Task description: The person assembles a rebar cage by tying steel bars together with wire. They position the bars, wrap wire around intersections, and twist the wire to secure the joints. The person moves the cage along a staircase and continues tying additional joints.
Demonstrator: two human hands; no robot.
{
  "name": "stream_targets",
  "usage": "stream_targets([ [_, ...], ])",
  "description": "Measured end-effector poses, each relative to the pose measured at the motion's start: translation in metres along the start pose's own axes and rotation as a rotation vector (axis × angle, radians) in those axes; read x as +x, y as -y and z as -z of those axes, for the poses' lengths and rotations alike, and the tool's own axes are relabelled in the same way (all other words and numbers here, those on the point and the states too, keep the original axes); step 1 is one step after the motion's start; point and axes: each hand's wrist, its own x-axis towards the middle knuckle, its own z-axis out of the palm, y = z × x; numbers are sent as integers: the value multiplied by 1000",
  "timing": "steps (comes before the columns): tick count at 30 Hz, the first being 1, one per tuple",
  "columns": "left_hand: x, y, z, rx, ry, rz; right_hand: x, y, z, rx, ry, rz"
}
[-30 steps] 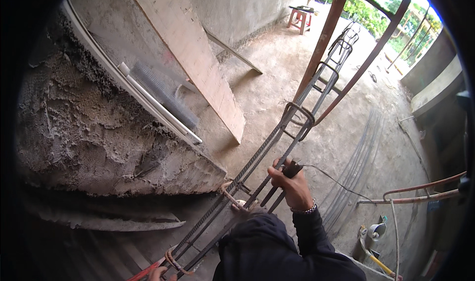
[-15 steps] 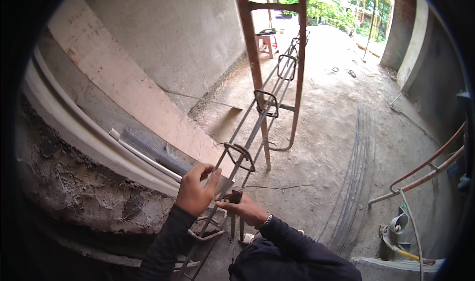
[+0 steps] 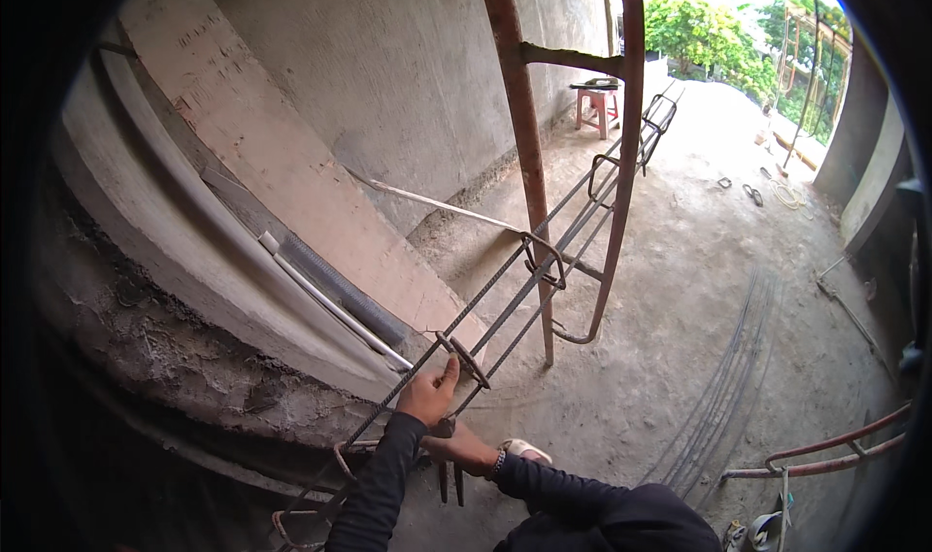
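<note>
A long cage of ribbed steel bars (image 3: 515, 311) runs from beside me toward the bright opening, with bent square stirrups around it. My left hand (image 3: 427, 395) is closed at the nearest upright stirrup (image 3: 467, 360), its thumb side against the steel and some fingers hidden. Just below, my right hand (image 3: 464, 447) is closed round a dark pair of pincers (image 3: 445, 428). Their two handles hang down beneath the hand. The left forearm partly covers the bars, and the right fingers are mostly out of sight.
A rusty steel frame (image 3: 524, 130) stands around the cage ahead. Loose long bars (image 3: 733, 368) lie on the floor at right, near another rusty frame (image 3: 825, 465). A board (image 3: 262, 144) and a white pipe (image 3: 335, 304) line the left. A red stool (image 3: 597, 110) stands by the wall.
The view has shifted, and the cage and frame appear farther right. My left hand has moved up to the stirrup. The right hand stays below it with the pincers, handles pointing down.
</note>
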Motion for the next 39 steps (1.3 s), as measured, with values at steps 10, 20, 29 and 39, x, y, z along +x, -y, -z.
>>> stream_targets([
  [10,8,-25,16,-163,250,256,-80,84,180,-566,-170,-80],
  [20,12,-50,20,-212,296,247,-101,114,262,-837,-261,-304],
  [29,9,-41,5,-202,186,242,-64,110,251,-958,83,-419],
  [39,7,-29,10,-320,262,196,-48,83,252,-1143,614,-491],
])
